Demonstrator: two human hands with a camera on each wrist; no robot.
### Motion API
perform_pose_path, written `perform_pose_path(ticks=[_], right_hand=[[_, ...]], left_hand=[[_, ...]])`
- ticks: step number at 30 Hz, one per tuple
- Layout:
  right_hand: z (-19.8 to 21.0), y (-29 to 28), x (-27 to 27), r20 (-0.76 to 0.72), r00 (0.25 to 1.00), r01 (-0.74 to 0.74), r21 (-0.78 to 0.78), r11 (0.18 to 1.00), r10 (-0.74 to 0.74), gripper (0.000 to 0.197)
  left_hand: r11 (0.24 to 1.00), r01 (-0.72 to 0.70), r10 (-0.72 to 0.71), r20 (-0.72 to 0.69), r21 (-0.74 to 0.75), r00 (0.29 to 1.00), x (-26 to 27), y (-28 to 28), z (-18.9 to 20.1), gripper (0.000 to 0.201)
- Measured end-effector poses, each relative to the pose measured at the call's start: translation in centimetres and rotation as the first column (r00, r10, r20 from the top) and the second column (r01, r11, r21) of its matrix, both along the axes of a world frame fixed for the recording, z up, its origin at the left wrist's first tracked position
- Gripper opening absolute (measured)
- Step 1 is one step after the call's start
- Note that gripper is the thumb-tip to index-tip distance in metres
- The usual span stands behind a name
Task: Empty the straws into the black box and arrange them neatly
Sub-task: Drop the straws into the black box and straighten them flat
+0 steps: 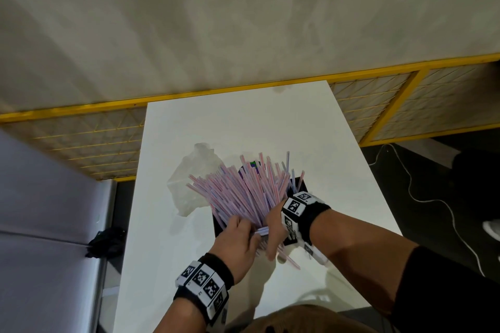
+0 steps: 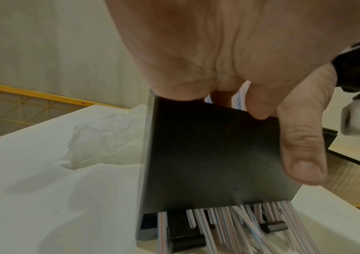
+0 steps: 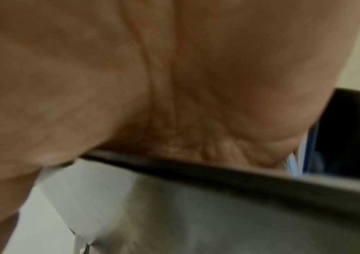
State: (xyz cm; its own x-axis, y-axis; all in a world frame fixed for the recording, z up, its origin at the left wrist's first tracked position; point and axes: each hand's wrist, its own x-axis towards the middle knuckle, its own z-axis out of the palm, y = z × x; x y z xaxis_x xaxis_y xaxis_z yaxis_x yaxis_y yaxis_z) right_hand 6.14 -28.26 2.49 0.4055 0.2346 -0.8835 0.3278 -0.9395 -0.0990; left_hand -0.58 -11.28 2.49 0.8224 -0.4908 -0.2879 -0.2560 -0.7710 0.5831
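A thick fan of pink-and-blue striped straws (image 1: 243,192) stands in the black box (image 1: 217,226) and leans away to the left, hiding most of it. My left hand (image 1: 238,235) holds the box's near wall (image 2: 207,154): the thumb (image 2: 300,146) lies down its outside and the fingers curl over the rim among the straws. My right hand (image 1: 273,227) sits against the right of the bundle, palm (image 3: 131,77) over the box rim (image 3: 218,173), its fingers hidden. Several straw ends (image 2: 239,226) poke out under the near wall onto the table.
A crumpled clear plastic bag (image 1: 194,184) lies on the white table (image 1: 243,121) just left of the box. A purple and green item (image 1: 253,165) shows behind the straws. A yellow mesh fence (image 1: 378,105) runs past the far edge. A white cable (image 1: 433,197) trails on the dark floor.
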Motion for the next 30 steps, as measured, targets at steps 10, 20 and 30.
perform_pose_path(ticks=[10,20,30], right_hand=[[-0.8,-0.4,-0.5,0.151,0.987,0.044,0.093,0.995,-0.058,0.049],[-0.9,-1.3,-0.6,0.113,0.977,0.159,0.191,0.969,-0.182,0.052],[-1.6,-2.5,-1.4,0.155,0.942,0.22,0.381,0.898,-0.297,0.044]], left_hand=[[0.999,-0.002,0.002,-0.01,-0.036,1.0,0.1,0.0,0.0,0.023],[0.994,0.066,-0.064,0.024,-0.092,0.998,0.4,0.0,0.3,0.021],[0.998,0.051,-0.053,-0.047,-0.043,0.997,0.5,0.1,0.3,0.034]])
